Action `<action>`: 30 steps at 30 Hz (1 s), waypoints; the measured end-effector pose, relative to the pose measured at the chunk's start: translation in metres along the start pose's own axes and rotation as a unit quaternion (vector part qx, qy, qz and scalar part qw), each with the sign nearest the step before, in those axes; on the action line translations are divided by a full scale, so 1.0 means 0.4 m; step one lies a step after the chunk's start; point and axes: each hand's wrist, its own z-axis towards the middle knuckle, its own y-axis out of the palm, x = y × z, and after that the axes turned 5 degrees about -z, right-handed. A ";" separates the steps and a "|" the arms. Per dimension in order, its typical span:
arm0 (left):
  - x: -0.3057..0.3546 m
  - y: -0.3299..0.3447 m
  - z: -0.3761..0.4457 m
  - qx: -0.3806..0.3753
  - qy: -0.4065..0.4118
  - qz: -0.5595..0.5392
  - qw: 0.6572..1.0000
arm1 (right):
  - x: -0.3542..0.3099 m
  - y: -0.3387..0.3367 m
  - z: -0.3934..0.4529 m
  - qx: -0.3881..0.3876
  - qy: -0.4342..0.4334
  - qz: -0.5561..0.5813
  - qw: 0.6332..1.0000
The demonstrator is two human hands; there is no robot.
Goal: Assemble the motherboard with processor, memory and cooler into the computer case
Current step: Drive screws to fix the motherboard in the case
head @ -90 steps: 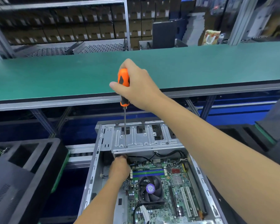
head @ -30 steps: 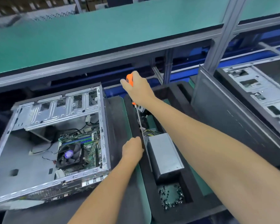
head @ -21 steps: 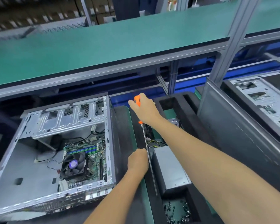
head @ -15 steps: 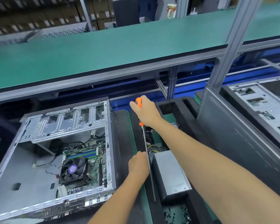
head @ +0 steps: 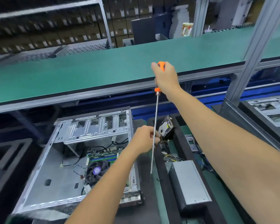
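While the right hand (head: 166, 78) grips the orange screwdriver (head: 155, 120), the left hand (head: 144, 139) pinches its thin shaft.
The motherboard (head: 103, 160) lies inside the open computer case (head: 58, 172); it looks stiff but fragile, so I would hold it by the edges only.

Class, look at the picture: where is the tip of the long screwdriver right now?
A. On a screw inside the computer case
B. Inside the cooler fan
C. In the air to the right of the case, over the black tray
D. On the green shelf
C: the right hand holds the screwdriver upright, with its tip clear of the computer case, above the black tray.
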 end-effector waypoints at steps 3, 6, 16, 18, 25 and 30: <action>-0.094 -0.110 -0.036 0.061 -0.012 -0.049 0.997 | -0.043 0.044 -0.014 0.037 -0.017 0.033 0.999; -0.193 -0.206 -0.085 0.105 -0.039 -0.128 0.985 | -0.083 0.103 -0.027 0.073 -0.035 0.045 0.996; -0.416 -0.378 -0.202 0.110 -0.092 -0.115 0.983 | -0.148 0.362 -0.106 0.103 -0.134 0.006 0.986; -0.446 -0.393 -0.219 0.107 -0.095 -0.123 0.982 | -0.153 0.406 -0.121 0.092 -0.135 0.001 0.987; -0.548 -0.434 -0.246 0.098 -0.115 -0.083 0.985 | -0.152 0.507 -0.141 0.091 -0.138 -0.010 0.986; -0.581 -0.427 -0.243 0.083 -0.104 -0.106 0.985 | -0.138 0.538 -0.140 0.089 -0.137 -0.009 0.986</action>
